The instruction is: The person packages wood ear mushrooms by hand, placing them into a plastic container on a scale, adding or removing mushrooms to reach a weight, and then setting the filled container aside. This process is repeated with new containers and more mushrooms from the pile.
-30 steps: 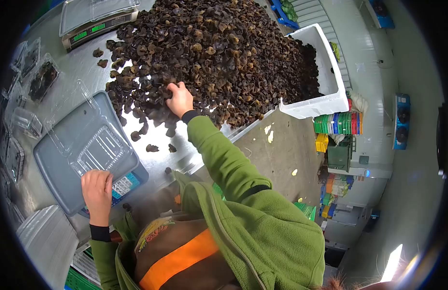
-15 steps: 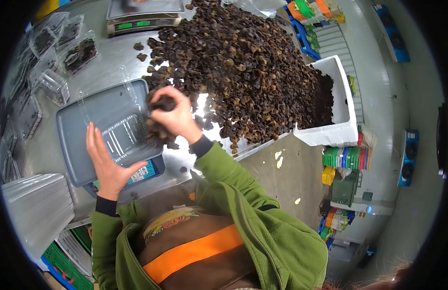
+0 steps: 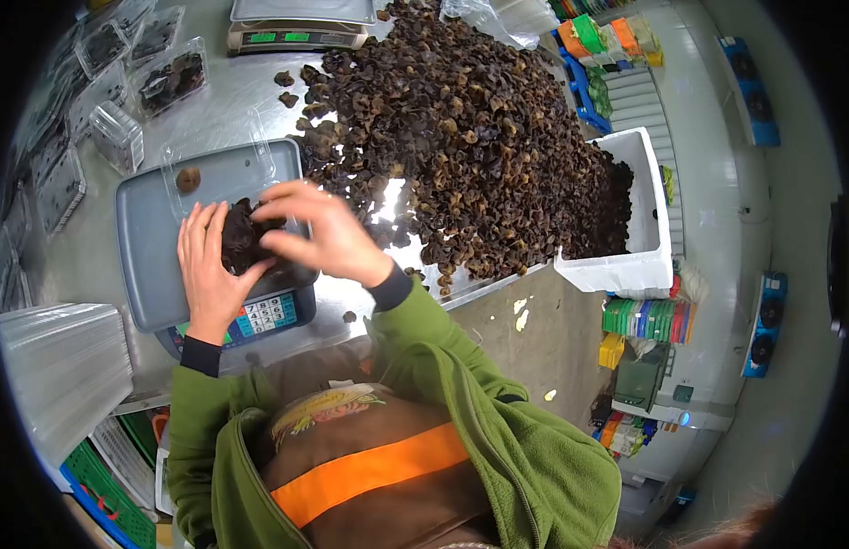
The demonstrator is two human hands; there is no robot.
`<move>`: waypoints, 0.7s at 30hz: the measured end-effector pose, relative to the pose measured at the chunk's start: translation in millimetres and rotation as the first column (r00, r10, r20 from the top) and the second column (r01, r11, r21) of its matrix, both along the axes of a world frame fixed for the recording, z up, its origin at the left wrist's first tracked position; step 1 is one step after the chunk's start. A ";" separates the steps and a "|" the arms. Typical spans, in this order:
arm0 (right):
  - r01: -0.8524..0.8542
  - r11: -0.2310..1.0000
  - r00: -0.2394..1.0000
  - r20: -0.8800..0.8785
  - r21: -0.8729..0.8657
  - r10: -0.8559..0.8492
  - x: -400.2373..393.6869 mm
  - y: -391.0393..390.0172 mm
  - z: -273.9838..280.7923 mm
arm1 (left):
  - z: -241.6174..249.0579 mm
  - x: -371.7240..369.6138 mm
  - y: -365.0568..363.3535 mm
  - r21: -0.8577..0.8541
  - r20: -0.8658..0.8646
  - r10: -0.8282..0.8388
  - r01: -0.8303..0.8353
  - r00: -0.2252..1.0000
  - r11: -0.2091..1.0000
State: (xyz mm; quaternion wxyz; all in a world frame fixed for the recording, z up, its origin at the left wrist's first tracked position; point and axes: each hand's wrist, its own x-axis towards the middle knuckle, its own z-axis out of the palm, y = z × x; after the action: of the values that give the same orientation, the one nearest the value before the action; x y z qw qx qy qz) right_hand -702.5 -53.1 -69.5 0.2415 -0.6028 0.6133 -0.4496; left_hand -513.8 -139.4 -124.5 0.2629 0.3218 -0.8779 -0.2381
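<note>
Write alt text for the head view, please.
Left hand and right hand surround dark, ruffled pieces in an open clear container on a gray scale. Beside it, a large heap of similar pieces reaches into a white box.

- Dark pieces (image 3: 242, 240) and two hands at work hide the base of a clear container (image 3: 216, 154).
- Motion blurs the right hand (image 3: 322, 231); its grip is unclear.
- The left hand (image 3: 212, 265) and its cuff partly cover the near scale's display.
- Digits on the far scale (image 3: 301, 38), cropped at top, are unreadably small.
</note>
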 end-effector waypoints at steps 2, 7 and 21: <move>0.237 0.965 0.971 0.017 0.109 -0.240 -25.1 22.3 -23.4 | 7.9 9.6 -0.3 0.046 0.011 0.018 -0.019 1.000 0.999; 0.535 0.746 0.778 -0.576 0.396 -0.252 -53.3 114.7 -140.0 | 11.8 51.2 -7.6 0.058 -0.020 0.124 -0.122 0.992 0.991; 0.691 0.723 0.691 -0.287 -0.006 -0.663 -75.1 119.4 -143.5 | -3.8 141.4 -40.8 0.280 -0.238 0.637 -0.577 0.733 0.768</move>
State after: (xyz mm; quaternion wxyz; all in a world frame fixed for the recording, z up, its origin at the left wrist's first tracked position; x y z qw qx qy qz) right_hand -777.6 66.3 -213.0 0.0037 -0.3758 0.8413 -0.3886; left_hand -372.4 -180.2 -128.2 0.4332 0.5718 -0.6428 -0.2687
